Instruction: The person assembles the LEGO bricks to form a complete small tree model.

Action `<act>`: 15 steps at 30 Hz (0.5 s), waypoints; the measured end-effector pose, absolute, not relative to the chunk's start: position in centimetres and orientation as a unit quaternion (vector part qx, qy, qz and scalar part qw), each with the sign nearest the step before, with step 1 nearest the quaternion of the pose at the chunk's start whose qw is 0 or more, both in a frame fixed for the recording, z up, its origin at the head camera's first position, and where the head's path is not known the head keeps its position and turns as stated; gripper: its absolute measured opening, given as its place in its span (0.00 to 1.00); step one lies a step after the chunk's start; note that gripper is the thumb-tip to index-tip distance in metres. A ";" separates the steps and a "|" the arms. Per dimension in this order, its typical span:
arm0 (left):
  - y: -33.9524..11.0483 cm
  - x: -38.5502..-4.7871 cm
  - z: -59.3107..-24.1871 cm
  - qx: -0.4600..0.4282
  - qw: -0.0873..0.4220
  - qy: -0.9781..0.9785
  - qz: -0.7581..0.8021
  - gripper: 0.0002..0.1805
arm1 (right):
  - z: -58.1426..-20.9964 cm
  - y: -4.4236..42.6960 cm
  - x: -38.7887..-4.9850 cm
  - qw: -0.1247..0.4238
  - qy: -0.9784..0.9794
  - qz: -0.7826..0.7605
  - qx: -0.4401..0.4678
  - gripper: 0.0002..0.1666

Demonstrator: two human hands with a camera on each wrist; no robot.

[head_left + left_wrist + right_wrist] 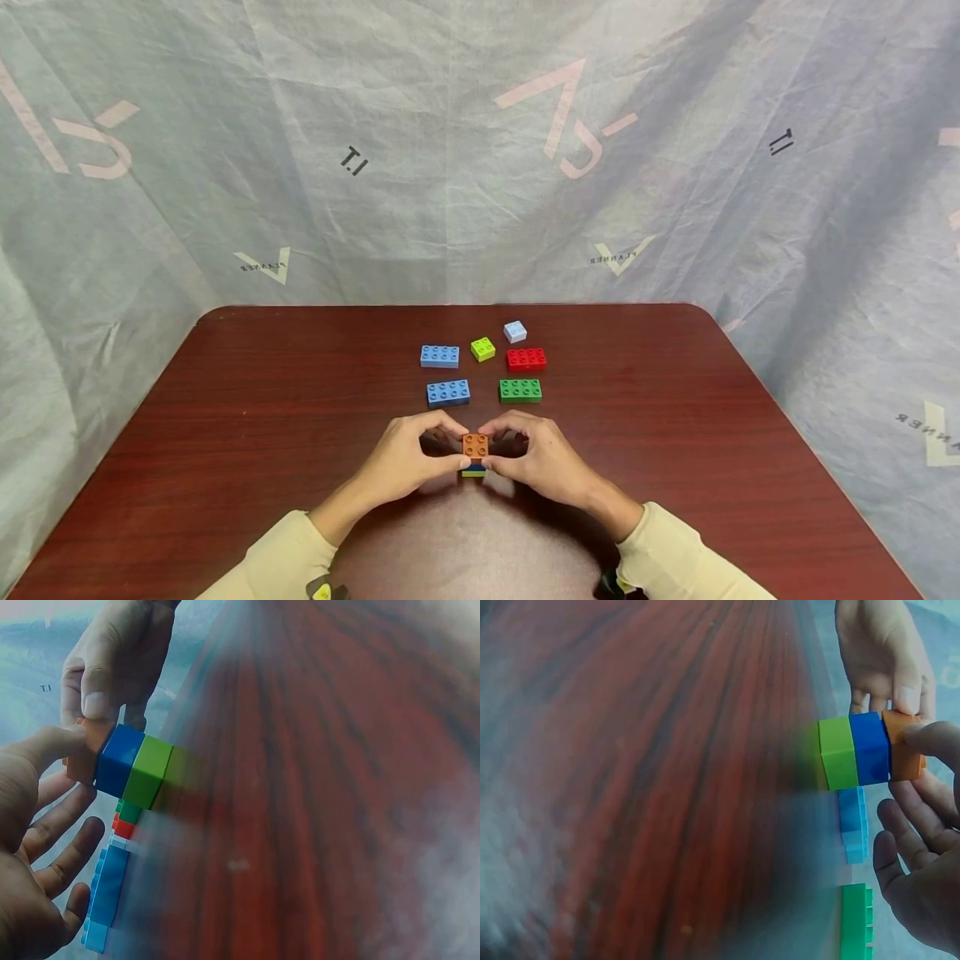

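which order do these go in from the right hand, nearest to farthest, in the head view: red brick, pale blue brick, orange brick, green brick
1. Orange brick: held in the right hand, on its left
2. Green brick: just beyond the hand
3. Red brick: behind the green one
4. Pale blue brick: farthest back

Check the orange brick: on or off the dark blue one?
On: both wrist views show the orange brick directly atop the dark blue brick; whether fully seated, cannot tell.

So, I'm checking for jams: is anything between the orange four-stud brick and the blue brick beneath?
Nothing visible: the orange four-stud brick, pinched by the left hand and right hand, sits directly over the blue brick; whether fully seated, I can't tell.
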State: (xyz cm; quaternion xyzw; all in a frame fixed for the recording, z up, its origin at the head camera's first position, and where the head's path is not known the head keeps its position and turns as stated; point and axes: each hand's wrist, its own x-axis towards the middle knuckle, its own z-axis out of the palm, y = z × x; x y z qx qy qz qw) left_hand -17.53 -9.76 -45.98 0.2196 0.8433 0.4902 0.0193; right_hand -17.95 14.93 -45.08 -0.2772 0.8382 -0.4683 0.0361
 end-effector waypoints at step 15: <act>-9.7 -17.4 -46.2 0.206 0.024 0.842 0.498 0.14 | -45.3 14.9 -17.9 0.043 0.835 -0.475 -0.275 0.17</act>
